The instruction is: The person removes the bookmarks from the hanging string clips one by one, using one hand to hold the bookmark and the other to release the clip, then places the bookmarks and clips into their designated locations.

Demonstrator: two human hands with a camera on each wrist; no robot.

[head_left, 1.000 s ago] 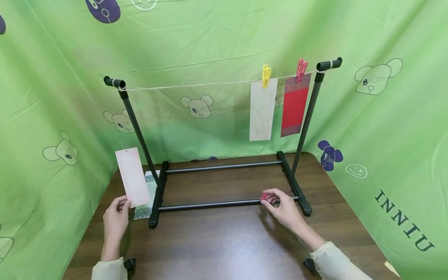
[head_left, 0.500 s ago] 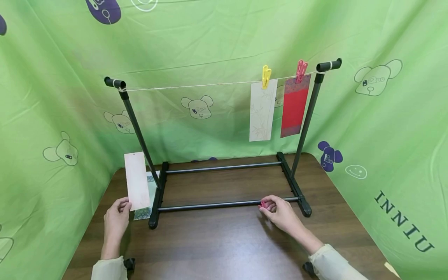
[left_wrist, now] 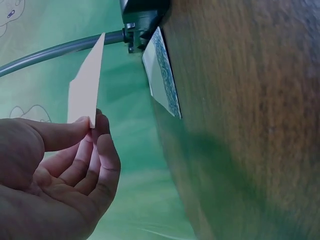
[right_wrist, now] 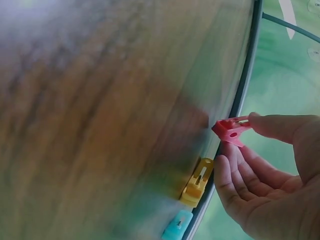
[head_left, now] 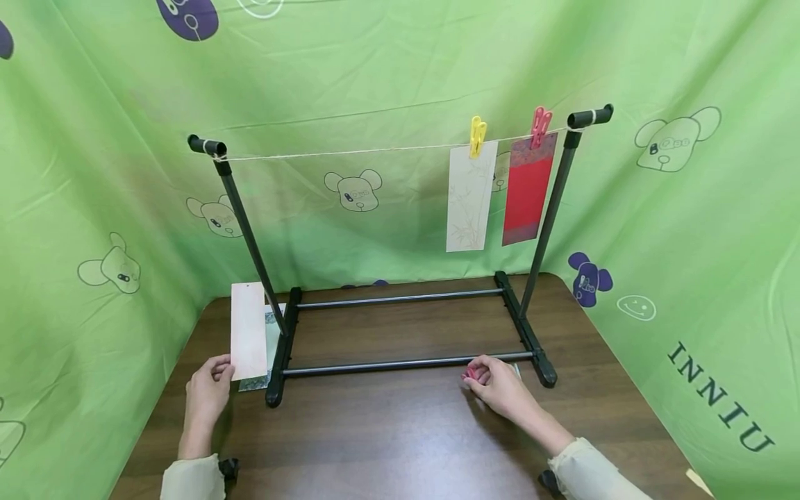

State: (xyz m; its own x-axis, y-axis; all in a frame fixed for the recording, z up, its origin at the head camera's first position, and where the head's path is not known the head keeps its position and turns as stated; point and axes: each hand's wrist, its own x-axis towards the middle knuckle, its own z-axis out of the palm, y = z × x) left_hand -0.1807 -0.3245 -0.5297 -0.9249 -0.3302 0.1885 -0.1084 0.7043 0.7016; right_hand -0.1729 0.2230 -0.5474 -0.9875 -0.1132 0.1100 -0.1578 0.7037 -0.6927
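At the left, my left hand (head_left: 208, 396) pinches the lower corner of a pale pink card (head_left: 248, 333) between thumb and fingers, holding it upright with its small hole at the top. Behind it on the table lies a card with patterned blue-green ends (left_wrist: 165, 80), partly hidden. My right hand (head_left: 503, 390) pinches a pink clothespin (right_wrist: 232, 131) just in front of the rack's front bar. Beside that hand, a yellow clothespin (right_wrist: 196, 184) and a light blue clothespin (right_wrist: 178, 226) lie along the bar, as the right wrist view shows.
A string (head_left: 350, 152) spans the black rack (head_left: 250, 243). Toward its right end hang a white card (head_left: 471, 208) under a yellow clothespin (head_left: 477, 137) and a red card (head_left: 529, 194) under a pink clothespin (head_left: 540, 127). Green cloth (head_left: 375, 76) surrounds the wooden table (head_left: 375, 430).
The pale pink card has turned from a leftward tilt to nearly upright, moving slightly right and down. My right hand has sunk a little toward the table with the pink clothespin.
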